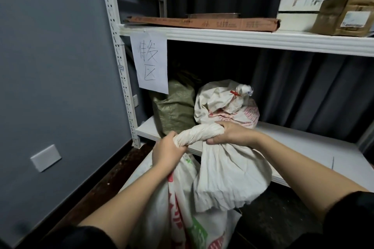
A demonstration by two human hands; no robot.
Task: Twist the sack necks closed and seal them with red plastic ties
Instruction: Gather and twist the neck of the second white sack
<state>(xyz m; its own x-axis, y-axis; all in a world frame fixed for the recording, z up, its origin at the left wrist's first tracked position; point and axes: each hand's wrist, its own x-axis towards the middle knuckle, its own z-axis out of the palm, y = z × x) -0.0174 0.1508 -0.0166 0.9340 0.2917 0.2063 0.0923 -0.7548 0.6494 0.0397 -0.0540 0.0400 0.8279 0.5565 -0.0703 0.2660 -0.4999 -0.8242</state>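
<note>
My left hand and right hand each held a tight grip on the sack's twisted neck, arms extended.

A white metal shelving rack against a grey wall carries a handwritten paper sign, a flat brown carton, 1 white box and 1 taped cardboard box, with a dark curtain behind.

Both bare forearms reach forward, the left hand and right hand each clenched, fingers curled tight, knuckles up.
</note>
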